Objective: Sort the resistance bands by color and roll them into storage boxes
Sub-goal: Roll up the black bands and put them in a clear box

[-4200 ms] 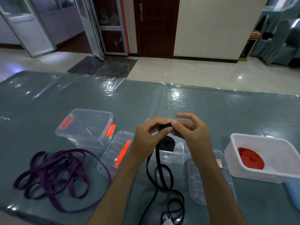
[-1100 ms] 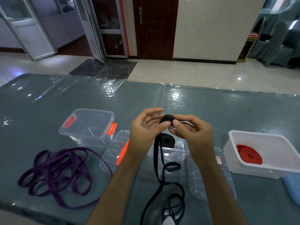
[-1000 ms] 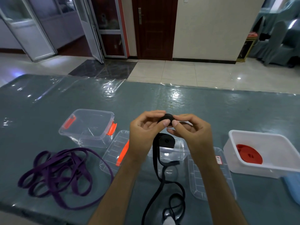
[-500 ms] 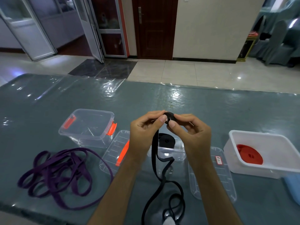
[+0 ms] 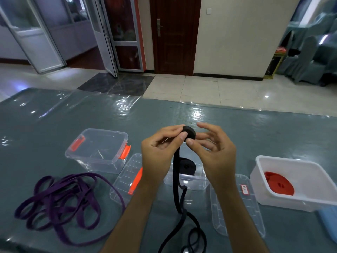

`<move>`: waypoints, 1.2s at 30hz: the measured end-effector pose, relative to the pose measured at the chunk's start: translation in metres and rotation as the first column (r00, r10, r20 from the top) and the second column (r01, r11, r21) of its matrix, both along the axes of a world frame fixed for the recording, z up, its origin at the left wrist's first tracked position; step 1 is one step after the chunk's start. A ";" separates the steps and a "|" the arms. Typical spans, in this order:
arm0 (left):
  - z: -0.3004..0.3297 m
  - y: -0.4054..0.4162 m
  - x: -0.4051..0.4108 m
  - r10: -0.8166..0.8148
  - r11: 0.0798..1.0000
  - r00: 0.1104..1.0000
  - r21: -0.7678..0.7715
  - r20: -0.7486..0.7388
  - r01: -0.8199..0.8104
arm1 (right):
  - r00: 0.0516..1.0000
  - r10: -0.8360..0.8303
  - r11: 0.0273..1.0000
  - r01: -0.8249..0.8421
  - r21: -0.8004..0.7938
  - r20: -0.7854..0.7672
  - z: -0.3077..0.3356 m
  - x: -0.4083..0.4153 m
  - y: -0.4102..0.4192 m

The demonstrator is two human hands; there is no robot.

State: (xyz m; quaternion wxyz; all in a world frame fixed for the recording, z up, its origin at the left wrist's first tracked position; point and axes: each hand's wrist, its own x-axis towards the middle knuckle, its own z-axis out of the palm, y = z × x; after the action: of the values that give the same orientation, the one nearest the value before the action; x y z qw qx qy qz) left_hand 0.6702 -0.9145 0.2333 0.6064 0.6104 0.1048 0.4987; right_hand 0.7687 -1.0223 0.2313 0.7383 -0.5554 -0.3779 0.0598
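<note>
A black resistance band (image 5: 176, 181) hangs from a small black roll (image 5: 189, 133) held above the table. My left hand (image 5: 160, 150) pinches the roll with thumb and fingers. My right hand (image 5: 213, 148) pinches it from the right with its thumb and a finger, the other fingers spread. Below, a clear box (image 5: 186, 183) holds a finished black roll (image 5: 187, 166). The band's loose end lies coiled at the table's near edge. Purple bands (image 5: 60, 199) lie tangled at the left. A red roll (image 5: 279, 183) sits in a white box (image 5: 299, 165).
An empty clear box with orange latches (image 5: 98, 150) stands at the left. Two clear lids lie flat: one with an orange latch (image 5: 127, 179), one labelled (image 5: 235, 205). A blue object (image 5: 328, 221) sits at the right edge. The table (image 5: 54, 121) has a glossy grey cover.
The small black roll has grown as my hands turned it, and the hanging band has drawn up. My right fingers have spread apart from the roll.
</note>
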 end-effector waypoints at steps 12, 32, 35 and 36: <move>0.025 0.001 -0.005 -0.001 1.000 1.000 0.022 0.013 0.001 | 0.986 0.057 0.998 -0.052 0.035 -0.159 0.030 -0.005 0.000; 0.026 -0.028 -0.009 -0.078 0.996 0.996 -0.049 0.041 0.080 | 0.971 -0.050 0.979 0.094 0.180 -0.233 0.034 -0.025 -0.008; 0.028 -0.030 -0.011 -0.082 0.997 0.996 0.003 0.018 0.082 | 0.959 -0.073 0.969 0.133 0.210 -0.272 0.028 -0.032 -0.010; 0.028 -0.030 -0.011 -0.072 0.997 0.997 0.007 0.017 0.072 | 0.958 -0.075 0.967 0.137 0.214 -0.277 0.027 -0.033 -0.010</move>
State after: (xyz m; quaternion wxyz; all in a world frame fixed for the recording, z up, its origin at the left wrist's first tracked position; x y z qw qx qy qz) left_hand 0.6596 -0.9447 0.2614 0.6230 0.6113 0.0760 0.4821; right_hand 0.7356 -1.0324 0.2578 0.8441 -0.4723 -0.2489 0.0497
